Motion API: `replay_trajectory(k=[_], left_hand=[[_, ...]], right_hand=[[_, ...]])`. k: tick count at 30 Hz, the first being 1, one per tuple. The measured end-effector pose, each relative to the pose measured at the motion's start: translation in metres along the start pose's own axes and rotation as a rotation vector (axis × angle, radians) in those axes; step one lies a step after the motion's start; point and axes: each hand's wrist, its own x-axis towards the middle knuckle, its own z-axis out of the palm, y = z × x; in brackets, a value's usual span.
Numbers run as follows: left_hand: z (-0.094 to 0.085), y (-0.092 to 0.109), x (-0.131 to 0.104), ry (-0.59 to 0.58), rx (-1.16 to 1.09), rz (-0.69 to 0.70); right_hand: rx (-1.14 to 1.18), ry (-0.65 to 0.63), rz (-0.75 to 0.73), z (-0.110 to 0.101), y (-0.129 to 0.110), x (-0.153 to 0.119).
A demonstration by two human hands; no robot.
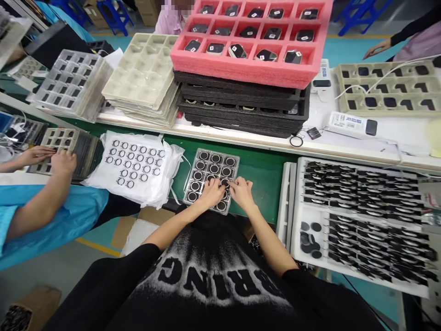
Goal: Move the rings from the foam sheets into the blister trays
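A clear plastic tray point(186, 201) lies on the green bench in front of me, its pockets holding round black parts with light rims, such as one round black part point(213, 168) in the middle column. My left hand point(212, 193) rests over the lower part of the tray, fingers bent and closed. From the right, my right hand point(242, 193) reaches in over the tray's edge, thumb and fingers pinched. The fingertips of both hands meet at a round black part point(225, 182) in the right column. My fingers partly cover it and nearby pockets.
A white cloth point(103, 172) with rows of thin rings lies left. On the right stands a white tray point(312, 216) of black parts and discs. Pink foam tray point(241, 69) and stacked pale trays point(138, 78) fill the shelf. A co-worker's hands point(64, 161) work far left.
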Motion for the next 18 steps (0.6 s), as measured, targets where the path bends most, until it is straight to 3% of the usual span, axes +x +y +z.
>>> replay_trajectory(k=[5,8,11,13,15,18], left_hand=[[0.002,-0.001,0.002,0.008,0.003,-0.036],[0.0,-0.004,0.0,-0.003,-0.018,0.024],[-0.013,-0.015,-0.007,0.017,-0.027,0.113],[-0.035,-0.03,-0.011,0.065,-0.031,0.163],[-0.069,-0.053,-0.011,0.161,-0.035,0.152],[-0.138,-0.102,-0.002,0.422,-0.028,-0.044]], right_hand=[[-0.037,-0.049,-0.002,0.007,-0.008,0.001],[-0.1,-0.006,0.035,0.006,-0.008,0.014],[-0.171,0.001,0.029,0.003,-0.002,0.025],[-0.202,0.003,0.005,0.002,0.004,0.028],[-0.209,0.02,-0.015,0.003,0.009,0.027],[-0.178,0.059,-0.031,0.006,0.007,0.022]])
